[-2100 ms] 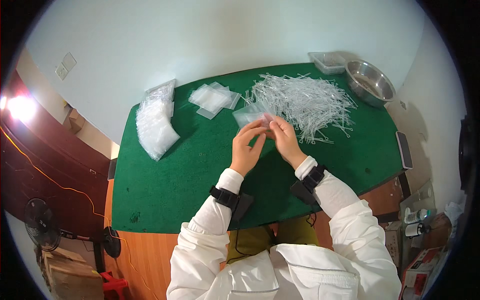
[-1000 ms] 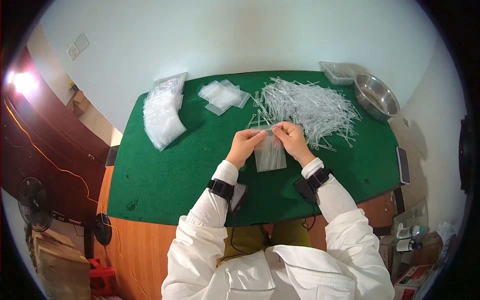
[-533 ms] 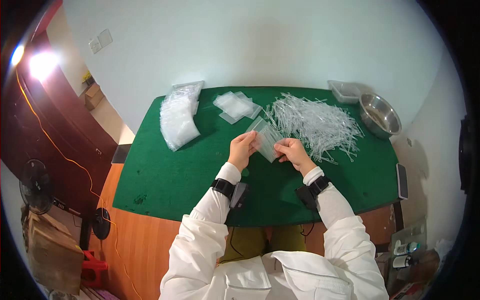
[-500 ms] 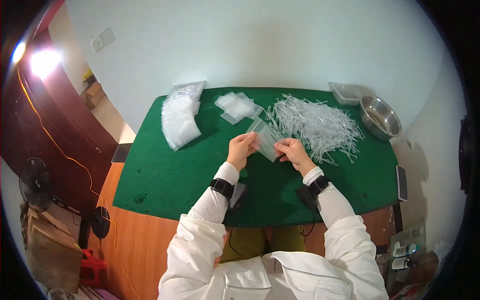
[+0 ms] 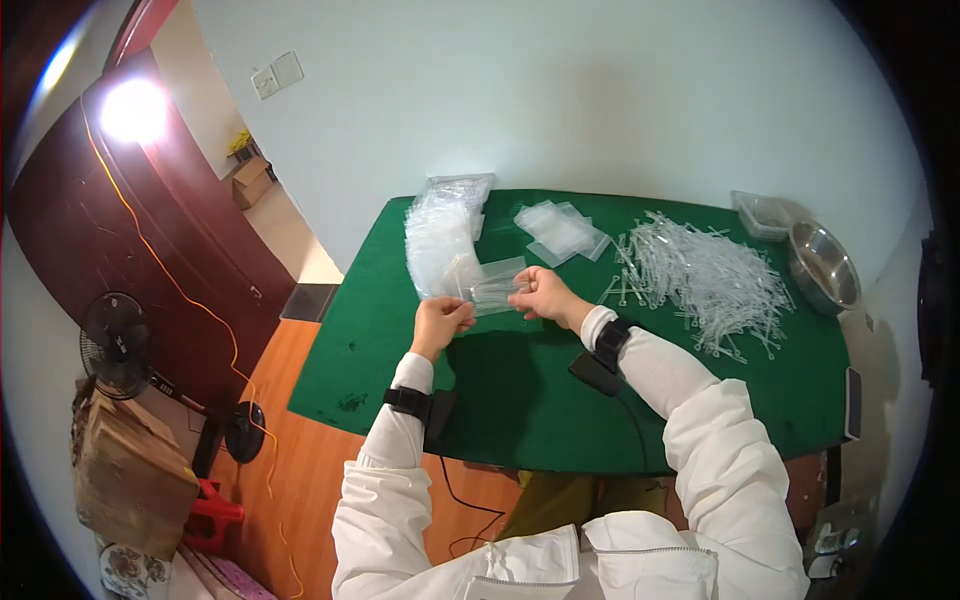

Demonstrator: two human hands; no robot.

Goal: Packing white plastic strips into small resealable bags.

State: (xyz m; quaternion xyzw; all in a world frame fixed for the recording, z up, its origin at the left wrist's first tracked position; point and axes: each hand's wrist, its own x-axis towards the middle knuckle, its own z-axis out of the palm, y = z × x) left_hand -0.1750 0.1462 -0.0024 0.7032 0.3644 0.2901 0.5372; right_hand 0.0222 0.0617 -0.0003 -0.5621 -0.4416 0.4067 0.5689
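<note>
Standing left of the green table point(image 5: 530, 405), a black fan point(image 5: 115, 335) and a worn carton point(image 5: 135, 480) share the floor with a red stool point(image 5: 215, 515); behind them a bright lamp point(image 5: 135, 110) glares before a dark red door point(image 5: 165, 230), and an orange cord point(image 5: 215, 315) runs down toward the wood floor point(image 5: 300, 500) beside the table. A pale wall point(image 5: 550, 90) rises behind the table. On the table's far left lies a fanned row of clear bags point(image 5: 435, 235), toward its far middle a loose pile of bags point(image 5: 560, 230), on its right half a tangled heap of thin clear plastic pieces point(image 5: 700, 275), and at its far right corner a clear tray point(image 5: 770, 215) and a steel bowl point(image 5: 825, 265). The left hand point(image 5: 440, 325), its forearm reaching up over the table's near edge, pinches the lower left part of a clear bag point(image 5: 495, 285) between thumb and fingers. That bag is held slightly tilted over the table's left half, thin strips showing inside. The right hand point(image 5: 545, 297), its forearm slanting in across the table's right half, pinches the bag's right end, fingers curled
</note>
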